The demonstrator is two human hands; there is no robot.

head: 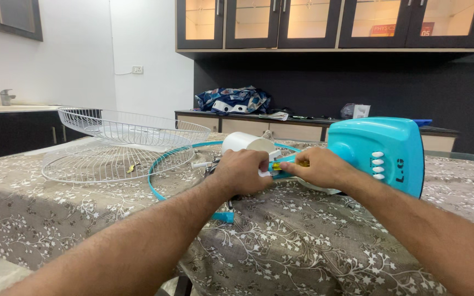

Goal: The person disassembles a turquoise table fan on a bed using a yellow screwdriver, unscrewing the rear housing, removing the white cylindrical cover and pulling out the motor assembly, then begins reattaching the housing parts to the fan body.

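A turquoise fan base (382,153) with white buttons lies on its side on the table. Its turquoise neck (285,162) runs left to a white motor housing (247,143). My left hand (241,171) is closed around the joint between neck and motor. My right hand (318,167) grips the neck, pinching a small yellow-handled tool (303,163) there. A thin turquoise ring (160,169) lies on the cloth around the motor.
Two white wire fan guards (130,129) rest at the table's left. The table has a brown floral cloth (281,246). Behind stand a counter with a blue patterned bundle (234,101), dark wall cabinets and a sink (6,97) at far left.
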